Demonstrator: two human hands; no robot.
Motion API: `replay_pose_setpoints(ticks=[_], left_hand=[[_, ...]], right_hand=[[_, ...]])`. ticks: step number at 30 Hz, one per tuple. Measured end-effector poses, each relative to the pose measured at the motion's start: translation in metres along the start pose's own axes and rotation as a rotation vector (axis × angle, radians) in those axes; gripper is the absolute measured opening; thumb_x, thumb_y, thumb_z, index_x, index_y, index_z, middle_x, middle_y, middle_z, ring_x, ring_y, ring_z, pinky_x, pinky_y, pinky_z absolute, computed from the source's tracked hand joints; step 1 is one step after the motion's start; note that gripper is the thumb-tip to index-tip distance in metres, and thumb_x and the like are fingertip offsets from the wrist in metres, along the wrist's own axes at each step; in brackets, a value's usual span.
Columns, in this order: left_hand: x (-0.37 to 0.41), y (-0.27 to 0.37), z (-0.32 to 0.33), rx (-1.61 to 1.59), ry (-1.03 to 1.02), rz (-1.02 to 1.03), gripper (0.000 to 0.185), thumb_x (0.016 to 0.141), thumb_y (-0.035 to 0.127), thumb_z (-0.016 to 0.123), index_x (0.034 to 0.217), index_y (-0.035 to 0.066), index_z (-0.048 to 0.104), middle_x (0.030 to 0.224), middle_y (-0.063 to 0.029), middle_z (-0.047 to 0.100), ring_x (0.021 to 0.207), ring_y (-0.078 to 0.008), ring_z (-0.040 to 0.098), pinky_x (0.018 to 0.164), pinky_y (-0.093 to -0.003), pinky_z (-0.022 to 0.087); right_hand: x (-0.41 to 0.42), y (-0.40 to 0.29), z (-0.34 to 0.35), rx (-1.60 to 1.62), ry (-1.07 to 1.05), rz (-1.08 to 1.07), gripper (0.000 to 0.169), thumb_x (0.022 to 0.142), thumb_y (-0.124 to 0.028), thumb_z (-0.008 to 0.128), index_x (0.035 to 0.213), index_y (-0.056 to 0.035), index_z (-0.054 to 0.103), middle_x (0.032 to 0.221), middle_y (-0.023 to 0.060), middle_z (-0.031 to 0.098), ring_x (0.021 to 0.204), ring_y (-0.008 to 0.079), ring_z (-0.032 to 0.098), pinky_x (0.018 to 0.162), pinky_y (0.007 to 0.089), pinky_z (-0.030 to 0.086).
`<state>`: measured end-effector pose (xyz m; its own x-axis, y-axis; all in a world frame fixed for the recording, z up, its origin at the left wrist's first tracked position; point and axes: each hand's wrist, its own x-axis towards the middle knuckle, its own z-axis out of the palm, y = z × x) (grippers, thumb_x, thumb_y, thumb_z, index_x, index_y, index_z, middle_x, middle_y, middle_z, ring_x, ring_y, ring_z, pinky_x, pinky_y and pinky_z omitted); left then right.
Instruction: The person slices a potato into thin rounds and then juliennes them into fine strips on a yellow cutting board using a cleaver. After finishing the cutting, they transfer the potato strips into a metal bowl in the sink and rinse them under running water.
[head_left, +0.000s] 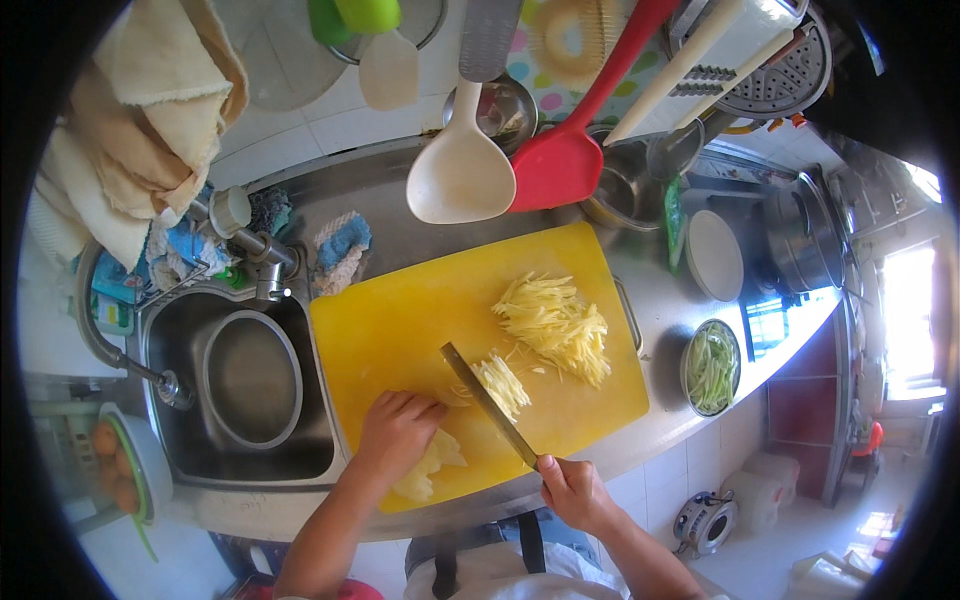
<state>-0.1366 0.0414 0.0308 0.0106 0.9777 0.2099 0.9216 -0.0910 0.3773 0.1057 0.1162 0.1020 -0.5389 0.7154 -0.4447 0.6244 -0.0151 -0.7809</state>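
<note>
A yellow cutting board (420, 300) lies on the counter. My right hand (574, 491) grips the handle of a kitchen knife (491, 409), its blade slanting across the board. Against the blade's right side sits a small bunch of pale shredded vegetable (504, 386). My left hand (401, 431) rests on the board left of the blade, fingers curled; whether anything is beneath them cannot be made out. Beside that hand are thin pale vegetable slices (427, 469). A larger heap of yellowish shreds (555, 322) lies on the board's upper right.
Left of the board is a steel sink (180, 330) holding a round basin (294, 375), with a faucet (274, 262) above. A bowl of green shreds (711, 367) stands right. A white ladle (461, 180) and red spatula (559, 169) hang over the board's far side.
</note>
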Motion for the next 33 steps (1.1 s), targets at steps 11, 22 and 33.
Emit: replay_pose_setpoints(ticks=[11,22,33], left_hand=[[-0.004,0.018,0.011,0.139,0.030,-0.097,0.016,0.066,0.011,0.061,0.081,0.010,0.069,0.082,-0.0036,0.062,0.086,-0.0207,0.059,0.076,-0.0337,0.046],[-0.049,0.023,0.005,-0.117,0.216,-0.252,0.025,0.071,0.009,0.069,0.095,0.008,0.064,0.102,-0.0074,0.060,0.101,-0.0268,0.055,0.088,-0.0388,0.045],[-0.071,0.019,0.028,-0.095,0.220,-0.212,0.032,0.076,0.018,0.067,0.106,0.008,0.062,0.111,-0.0114,0.057,0.104,-0.0364,0.050,0.087,-0.0461,0.042]], right_hand=[[0.028,-0.026,-0.006,-0.333,-0.356,0.128,0.042,0.098,-0.041,0.038,0.111,-0.0088,0.061,0.093,0.0224,0.063,0.093,0.0406,0.059,0.083,0.0477,0.046],[0.022,0.002,0.004,-0.164,-0.167,-0.019,0.040,0.097,-0.040,0.044,0.112,-0.0077,0.061,0.080,0.0211,0.063,0.074,0.0382,0.063,0.070,0.0452,0.050],[-0.019,-0.003,0.040,-0.396,-0.198,-0.071,0.042,0.094,-0.042,0.049,0.117,-0.0080,0.057,0.065,0.0183,0.062,0.061,0.0384,0.063,0.057,0.0467,0.051]])
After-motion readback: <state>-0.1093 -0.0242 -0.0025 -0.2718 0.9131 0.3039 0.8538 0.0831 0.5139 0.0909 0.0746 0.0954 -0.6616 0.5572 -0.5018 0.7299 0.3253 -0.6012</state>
